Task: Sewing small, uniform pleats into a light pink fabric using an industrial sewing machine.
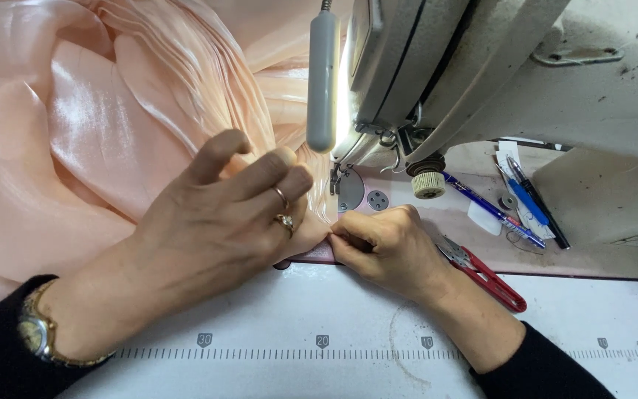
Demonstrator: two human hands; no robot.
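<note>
White table [334, 310] with a printed ruler strip carries the work: I see peach fabric [97, 125] bunched left of the sewing machine [481, 66]. My left hand [215, 222] lies spread on it; my right hand [385, 247] pinches its edge, red snips [492, 277] just beside.

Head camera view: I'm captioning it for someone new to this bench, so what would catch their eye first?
The shiny peach fabric fills the upper left, pleated toward the sewing machine at upper right. At centre, the left hand lies on the cloth while the right hand pinches its edge near the needle plate. Red-handled snips lie just right of that hand.
</note>
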